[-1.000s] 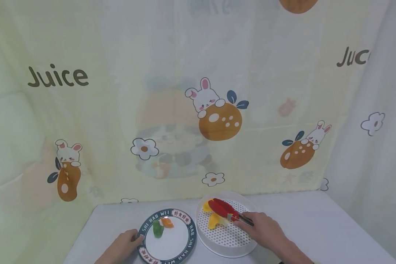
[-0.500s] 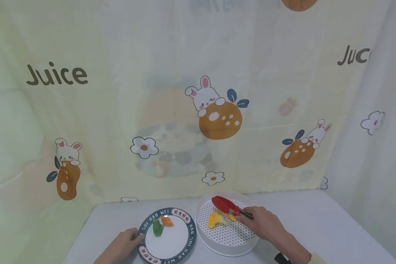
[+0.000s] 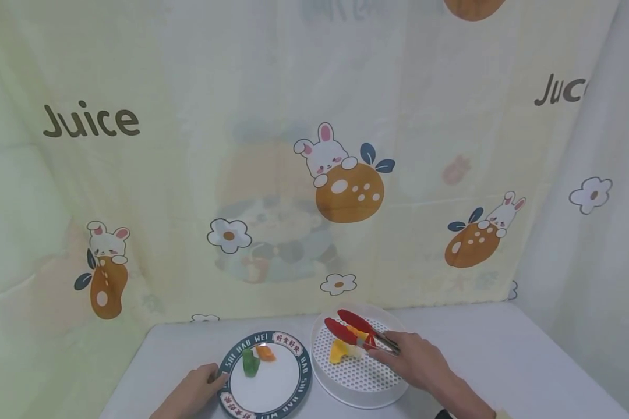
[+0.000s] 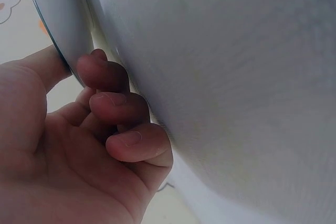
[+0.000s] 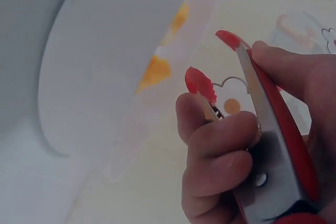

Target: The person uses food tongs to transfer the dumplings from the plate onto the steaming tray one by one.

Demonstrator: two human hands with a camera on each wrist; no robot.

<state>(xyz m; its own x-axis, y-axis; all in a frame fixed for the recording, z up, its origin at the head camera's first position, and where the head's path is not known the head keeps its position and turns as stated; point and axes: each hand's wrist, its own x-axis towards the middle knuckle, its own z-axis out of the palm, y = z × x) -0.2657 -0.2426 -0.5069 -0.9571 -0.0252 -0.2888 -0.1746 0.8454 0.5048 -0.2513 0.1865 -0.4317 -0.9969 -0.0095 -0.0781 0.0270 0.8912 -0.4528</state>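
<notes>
Head view: left hand (image 3: 194, 387) is pinching the edge of the dark-rimmed plate (image 3: 269, 391); green piece (image 3: 250, 363) and orange piece (image 3: 265, 352) are lying on it. Right hand (image 3: 419, 362) is gripping red-tipped tongs (image 3: 356, 321), tips standing apart over the white perforated tray (image 3: 364, 398). Yellow pieces (image 3: 338, 351) are lying in the tray, one showing between the tips; can't tell if they're touching it. Tray is sitting just right of the plate.

The tongs (image 5: 274, 156) look smooth metal, the plate (image 3: 274, 385) smooth and glossy.
</notes>
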